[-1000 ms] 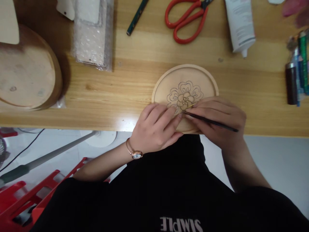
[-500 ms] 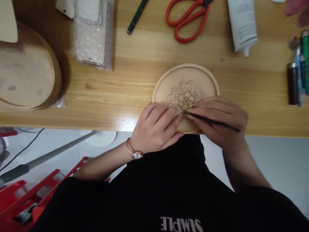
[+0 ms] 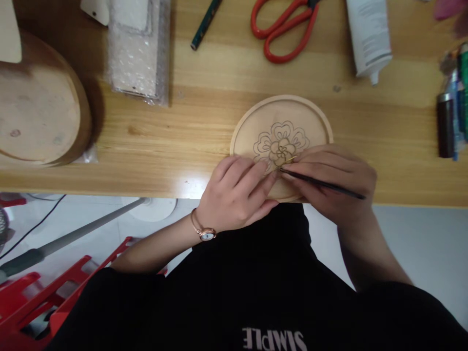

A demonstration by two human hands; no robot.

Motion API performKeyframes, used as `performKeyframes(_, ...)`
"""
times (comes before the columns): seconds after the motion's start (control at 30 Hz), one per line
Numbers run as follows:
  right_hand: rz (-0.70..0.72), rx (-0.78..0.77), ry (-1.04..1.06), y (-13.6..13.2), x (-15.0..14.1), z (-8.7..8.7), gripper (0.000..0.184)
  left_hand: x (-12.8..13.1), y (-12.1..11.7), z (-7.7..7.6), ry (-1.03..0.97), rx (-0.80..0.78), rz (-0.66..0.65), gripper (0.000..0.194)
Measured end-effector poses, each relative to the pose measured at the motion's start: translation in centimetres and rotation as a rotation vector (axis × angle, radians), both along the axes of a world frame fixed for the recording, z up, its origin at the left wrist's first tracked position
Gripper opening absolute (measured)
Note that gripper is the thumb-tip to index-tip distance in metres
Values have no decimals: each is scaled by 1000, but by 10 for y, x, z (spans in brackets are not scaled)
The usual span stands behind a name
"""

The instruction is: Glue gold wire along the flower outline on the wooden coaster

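A round, shallow wooden tray (image 3: 252, 111) with a raised rim lies at the table's front edge. Its face bears a flower drawn in dark outline, with a small inner blossom (image 3: 282, 150) at the centre. My left hand (image 3: 237, 195) grips the tray's near left side, fingers bent over the face and thumb by the front rim. From the right, my right hand (image 3: 336, 180) is closed around slim black tweezers (image 3: 321, 184), whose tip meets the drawing beside my left fingertips. A short gold-coloured wire (image 3: 290, 159) shows by my right fingers; what holds it is hidden.
Red-handled scissors (image 3: 285, 31), a dark green pencil (image 3: 205, 24) and a white tube (image 3: 369, 39) lie beyond the tray. Bubble-wrapped pieces (image 3: 139, 53) and a large round wooden block (image 3: 40, 107) are at left. Several pens (image 3: 445, 126) sit at the right edge. Red stools (image 3: 69, 278) stand below.
Both hands, the tweezers and the tray keep nearly the same place. Only a slight shift of the camera view shows.
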State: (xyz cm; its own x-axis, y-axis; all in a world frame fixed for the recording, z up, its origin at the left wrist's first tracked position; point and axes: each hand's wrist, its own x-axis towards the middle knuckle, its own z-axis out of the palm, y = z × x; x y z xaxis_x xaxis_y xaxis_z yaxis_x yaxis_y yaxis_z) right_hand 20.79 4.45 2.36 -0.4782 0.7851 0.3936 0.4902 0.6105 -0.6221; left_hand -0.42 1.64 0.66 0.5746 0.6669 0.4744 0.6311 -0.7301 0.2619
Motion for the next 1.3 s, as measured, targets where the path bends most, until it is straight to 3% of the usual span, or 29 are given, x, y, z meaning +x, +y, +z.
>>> performKeyframes(0.87,-158,218,-68,-17,-12,-9,28,0,0,0,5,7,3,44)
performKeyframes(1.3,-153,201,-63,-19,-11,-10,22,1,1,2,2,12,-7,42)
